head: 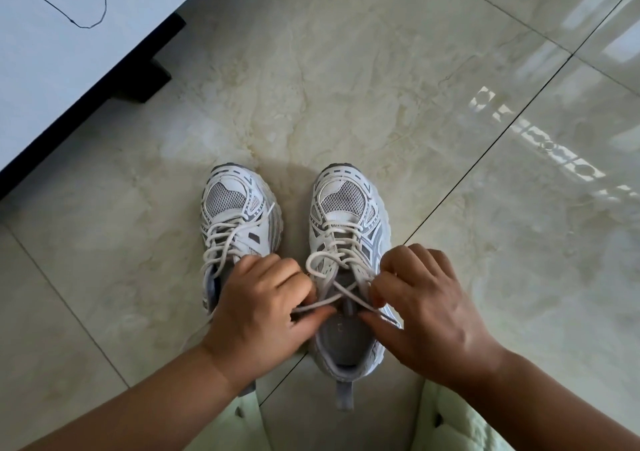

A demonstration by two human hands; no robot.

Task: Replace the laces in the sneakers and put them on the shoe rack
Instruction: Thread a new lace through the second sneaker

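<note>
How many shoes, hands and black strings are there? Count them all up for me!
Sneakers: 2, left sneaker and right sneaker
Hands: 2, left hand and right hand, both pinching the right sneaker's lace
Black strings: 1
Total: 5

White-grey sneakers [346,228] (cream laces [332,242])

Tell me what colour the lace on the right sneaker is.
Cream white lace, clearest in the head view.
</note>
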